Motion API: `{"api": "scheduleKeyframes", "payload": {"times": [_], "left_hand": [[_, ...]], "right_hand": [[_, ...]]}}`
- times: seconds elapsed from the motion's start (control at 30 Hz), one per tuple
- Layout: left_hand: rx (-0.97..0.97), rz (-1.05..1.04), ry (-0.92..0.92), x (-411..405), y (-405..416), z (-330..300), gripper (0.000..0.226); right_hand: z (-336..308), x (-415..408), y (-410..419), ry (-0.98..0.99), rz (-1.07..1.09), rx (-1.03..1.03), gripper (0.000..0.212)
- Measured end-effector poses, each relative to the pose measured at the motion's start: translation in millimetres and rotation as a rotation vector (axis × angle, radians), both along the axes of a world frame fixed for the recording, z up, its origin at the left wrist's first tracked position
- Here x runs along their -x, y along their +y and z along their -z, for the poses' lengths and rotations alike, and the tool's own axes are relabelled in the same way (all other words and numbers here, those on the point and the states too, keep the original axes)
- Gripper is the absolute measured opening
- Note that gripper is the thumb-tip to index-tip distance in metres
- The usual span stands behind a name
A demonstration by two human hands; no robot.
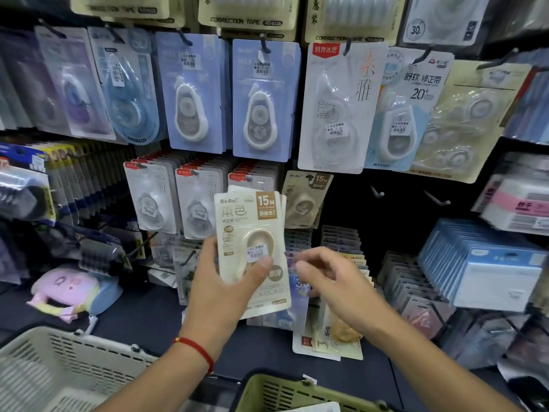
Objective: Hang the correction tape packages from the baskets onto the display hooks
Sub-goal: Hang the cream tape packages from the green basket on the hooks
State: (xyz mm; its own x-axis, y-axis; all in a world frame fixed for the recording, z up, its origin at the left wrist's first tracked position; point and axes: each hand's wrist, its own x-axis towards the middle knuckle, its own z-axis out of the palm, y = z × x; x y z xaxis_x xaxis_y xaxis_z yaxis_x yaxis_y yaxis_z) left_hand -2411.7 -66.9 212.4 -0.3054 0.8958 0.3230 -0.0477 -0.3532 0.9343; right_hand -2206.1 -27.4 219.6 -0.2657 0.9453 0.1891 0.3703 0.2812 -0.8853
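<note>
L hand (221, 288) holds beige tape pkgs (252, 248); R hand (329, 281) maybe empty.

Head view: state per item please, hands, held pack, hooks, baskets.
left hand: grips the beige pack, thumb on its front
right hand: fingers loosely curled, holding nothing, just right of the pack
beige pack: held upright, not yet on a hook
matching beige pack: hanging behind the held one
bare hooks: nothing on them
white basket: lower left, contents unclear
green basket: bottom edge, mostly cut off
</note>
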Motion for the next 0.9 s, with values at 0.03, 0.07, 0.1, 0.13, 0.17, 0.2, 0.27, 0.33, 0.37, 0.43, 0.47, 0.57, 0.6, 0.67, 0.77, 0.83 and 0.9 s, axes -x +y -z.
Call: {"api": "scheduleKeyframes", "payload": {"times": [0.03, 0.07, 0.1, 0.13, 0.17, 0.2, 0.27, 0.33, 0.37, 0.43, 0.47, 0.57, 0.6, 0.67, 0.77, 0.83, 0.9], "left_hand": [[-0.005, 0.014, 0.006, -3, 0, 0, 0.059], [-0.01, 0.03, 0.014, -6, 0, 1, 0.059], [-0.012, 0.046, 0.022, -8, 1, 2, 0.06], [-0.011, 0.059, 0.028, -11, 1, 3, 0.059], [-0.008, 0.067, 0.03, -13, 1, 3, 0.057], [-0.006, 0.072, 0.029, -14, 1, 4, 0.055], [-0.007, 0.075, 0.037, -15, 1, 5, 0.053], [-0.004, 0.075, 0.056, -15, 2, 5, 0.055], [0.003, 0.077, 0.056, -15, 2, 5, 0.056], [0.033, 0.093, 0.016, -14, 2, 5, 0.048], [0.051, 0.105, -0.009, -13, 2, 6, 0.04], [0.072, 0.101, -0.057, -9, 3, 6, 0.026], [0.071, 0.084, -0.067, -8, 4, 5, 0.026], [0.068, 0.051, -0.08, -5, 5, 4, 0.026], [0.065, 0.016, -0.083, -1, 7, 4, 0.027], [0.056, 0.001, -0.079, 1, 7, 5, 0.028], [0.052, -0.011, -0.073, 2, 8, 5, 0.029]], "right_hand": [[-2, 5, -5, -0.01, -0.042, -0.014, 0.028], [-2, 9, -9, -0.037, -0.064, -0.04, 0.036], [-2, 12, -12, -0.064, -0.063, -0.071, 0.041], [-1, 14, -13, -0.084, -0.045, -0.099, 0.042], [-1, 15, -14, -0.101, -0.02, -0.124, 0.041], [-2, 14, -14, -0.119, 0.005, -0.148, 0.039], [-1, 12, -12, -0.123, 0.01, -0.148, 0.034], [0, 11, -11, -0.02, -0.046, -0.048, 0.031], [1, 9, -10, 0.025, -0.068, -0.005, 0.032], [2, 6, -8, 0.065, -0.062, 0.015, 0.033], [3, 3, -7, 0.087, -0.046, 0.017, 0.033], [8, -2, -2, 0.205, 0.007, 0.032, 0.032], [10, -4, -1, 0.23, 0.022, 0.032, 0.03], [13, -6, 1, 0.258, 0.05, 0.018, 0.024], [16, -10, 5, 0.342, 0.068, 0.032, 0.008], [18, -10, 6, 0.361, 0.075, 0.054, 0.008], [19, -9, 7, 0.359, 0.104, 0.073, 0.012]]}}
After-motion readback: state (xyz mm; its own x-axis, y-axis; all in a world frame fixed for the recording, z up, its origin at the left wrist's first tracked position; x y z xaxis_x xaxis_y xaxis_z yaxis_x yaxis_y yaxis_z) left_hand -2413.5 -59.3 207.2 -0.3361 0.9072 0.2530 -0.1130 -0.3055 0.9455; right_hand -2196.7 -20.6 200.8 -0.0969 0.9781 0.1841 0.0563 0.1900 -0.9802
